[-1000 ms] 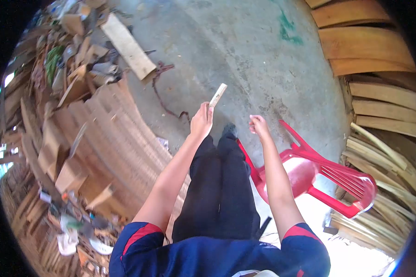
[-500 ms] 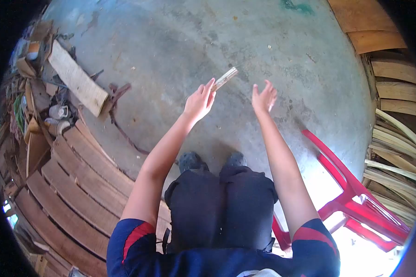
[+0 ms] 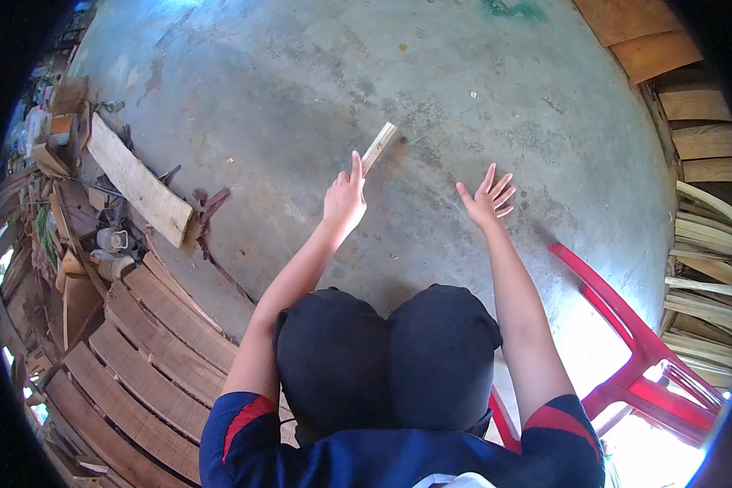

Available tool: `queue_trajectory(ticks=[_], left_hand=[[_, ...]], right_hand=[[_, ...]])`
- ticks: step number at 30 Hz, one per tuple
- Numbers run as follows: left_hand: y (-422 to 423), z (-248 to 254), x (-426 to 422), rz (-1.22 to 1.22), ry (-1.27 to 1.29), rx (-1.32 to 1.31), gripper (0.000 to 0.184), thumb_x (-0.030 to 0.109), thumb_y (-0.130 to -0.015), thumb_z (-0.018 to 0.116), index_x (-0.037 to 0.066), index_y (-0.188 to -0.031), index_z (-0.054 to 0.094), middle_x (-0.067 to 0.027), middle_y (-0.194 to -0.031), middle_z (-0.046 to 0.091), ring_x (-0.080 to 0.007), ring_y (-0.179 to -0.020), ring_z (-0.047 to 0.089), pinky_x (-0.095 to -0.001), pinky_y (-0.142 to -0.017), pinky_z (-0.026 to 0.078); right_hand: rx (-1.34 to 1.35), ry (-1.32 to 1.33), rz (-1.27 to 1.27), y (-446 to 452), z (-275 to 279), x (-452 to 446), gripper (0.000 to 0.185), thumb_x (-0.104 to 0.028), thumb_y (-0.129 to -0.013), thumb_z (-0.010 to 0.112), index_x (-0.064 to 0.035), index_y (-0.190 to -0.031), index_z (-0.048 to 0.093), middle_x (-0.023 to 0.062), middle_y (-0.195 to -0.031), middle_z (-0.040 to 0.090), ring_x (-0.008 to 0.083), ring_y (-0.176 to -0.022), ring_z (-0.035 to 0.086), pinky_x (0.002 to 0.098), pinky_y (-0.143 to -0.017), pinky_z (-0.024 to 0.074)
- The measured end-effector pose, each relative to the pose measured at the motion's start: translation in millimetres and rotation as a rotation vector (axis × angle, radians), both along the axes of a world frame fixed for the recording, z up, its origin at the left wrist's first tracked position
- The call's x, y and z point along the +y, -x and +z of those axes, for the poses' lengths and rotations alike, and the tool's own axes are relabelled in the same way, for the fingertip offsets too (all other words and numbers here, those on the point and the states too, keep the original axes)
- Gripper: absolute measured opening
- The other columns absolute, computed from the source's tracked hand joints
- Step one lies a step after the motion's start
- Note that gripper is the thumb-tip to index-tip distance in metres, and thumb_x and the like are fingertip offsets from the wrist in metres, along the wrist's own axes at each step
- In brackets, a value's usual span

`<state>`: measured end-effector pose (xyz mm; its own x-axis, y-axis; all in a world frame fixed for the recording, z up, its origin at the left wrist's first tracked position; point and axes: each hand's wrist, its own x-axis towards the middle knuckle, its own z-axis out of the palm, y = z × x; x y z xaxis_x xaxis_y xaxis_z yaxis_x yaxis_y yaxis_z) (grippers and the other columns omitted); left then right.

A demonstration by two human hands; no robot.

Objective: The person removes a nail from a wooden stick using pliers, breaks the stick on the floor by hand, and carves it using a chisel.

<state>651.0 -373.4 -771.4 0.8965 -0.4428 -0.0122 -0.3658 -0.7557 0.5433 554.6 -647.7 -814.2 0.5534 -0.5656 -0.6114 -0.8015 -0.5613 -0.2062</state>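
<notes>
A short, pale strip of wood (image 3: 380, 146) sticks out ahead of my left hand (image 3: 346, 198). That hand is closed around its near end, with the index finger stretched along it. My right hand (image 3: 487, 198) is held out to the right over the concrete floor (image 3: 301, 122), its fingers spread and nothing in them. The two hands are apart, both beyond my bent knees (image 3: 390, 350). The gripped end of the strip is hidden by my left hand.
At the right lies or stands a red plastic chair (image 3: 626, 350). Brown wooden planks (image 3: 154, 350) stretch along the lower left. A wide pale board (image 3: 138, 179) rests near clutter at the left. Several stacked wood strips (image 3: 708, 236) line the right side.
My knees have come up into view and now hide my shoes. My right hand has moved slightly right and lower, its fingers spreading wider. The wood strip points more steeply away.
</notes>
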Motion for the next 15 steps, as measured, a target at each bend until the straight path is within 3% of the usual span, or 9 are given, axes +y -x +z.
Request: queue_trajectory(ticks=[1, 4, 7, 10, 13, 15], left_hand=[[-3, -4, 1, 0.004, -0.138, 0.126, 0.059, 0.005, -0.085, 0.050, 0.002, -0.138, 0.024, -0.0166, -0.085, 0.051, -0.0321, -0.074, 0.054, -0.0408, -0.065, 0.046], [-14, -2, -5, 0.003, 0.056, -0.034, 0.061, 0.005, -0.084, 0.051, -0.004, -0.136, 0.022, -0.0187, -0.087, 0.050, -0.0333, -0.076, 0.053, -0.0405, -0.068, 0.045], [-21, -15, -9, -0.007, -0.073, 0.041, 0.058, 0.011, -0.084, 0.053, -0.009, -0.132, 0.028, -0.0175, -0.089, 0.050, -0.0315, -0.079, 0.052, -0.0390, -0.070, 0.044], [-22, -23, -9, -0.009, -0.300, -0.105, 0.054, 0.017, -0.084, 0.055, -0.005, -0.129, 0.036, -0.0148, -0.091, 0.052, -0.0294, -0.083, 0.053, -0.0374, -0.070, 0.044], [-33, -14, -17, -0.053, -0.182, -0.274, 0.050, 0.023, -0.084, 0.057, 0.000, -0.125, 0.043, -0.0124, -0.096, 0.053, -0.0278, -0.086, 0.053, -0.0363, -0.071, 0.045], [-44, -18, -25, -0.080, -0.114, -0.230, 0.047, 0.022, -0.083, 0.059, 0.002, -0.123, 0.046, -0.0127, -0.097, 0.053, -0.0286, -0.086, 0.053, -0.0370, -0.072, 0.045]], right_hand=[[-0.005, -0.006, -0.002, 0, 0, 0, 0.107, -0.075, -0.069, 0.050, -0.0310, -0.140, -0.018, 0.0164, -0.143, -0.029, 0.0425, -0.130, -0.025, 0.0666, -0.097, -0.0082], [0.002, -0.026, -0.008, 0, 1, -1, 0.107, -0.073, -0.070, 0.052, -0.0309, -0.140, -0.018, 0.0166, -0.143, -0.030, 0.0428, -0.130, -0.025, 0.0666, -0.097, -0.0081], [-0.010, -0.011, 0.007, 2, 0, -1, 0.106, -0.072, -0.071, 0.051, -0.0310, -0.140, -0.018, 0.0169, -0.142, -0.030, 0.0430, -0.130, -0.025, 0.0665, -0.097, -0.0083], [0.011, -0.006, 0.008, 1, 0, -1, 0.105, -0.072, -0.071, 0.051, -0.0308, -0.140, -0.018, 0.0171, -0.142, -0.030, 0.0432, -0.130, -0.025, 0.0666, -0.097, -0.0077], [0.020, 0.006, 0.014, 1, -1, 0, 0.105, -0.072, -0.072, 0.051, -0.0306, -0.140, -0.018, 0.0172, -0.143, -0.029, 0.0434, -0.130, -0.024, 0.0669, -0.097, -0.0070], [0.027, 0.028, 0.027, 1, -1, 1, 0.105, -0.072, -0.072, 0.050, -0.0304, -0.140, -0.018, 0.0173, -0.143, -0.028, 0.0436, -0.130, -0.023, 0.0672, -0.097, -0.0064]])
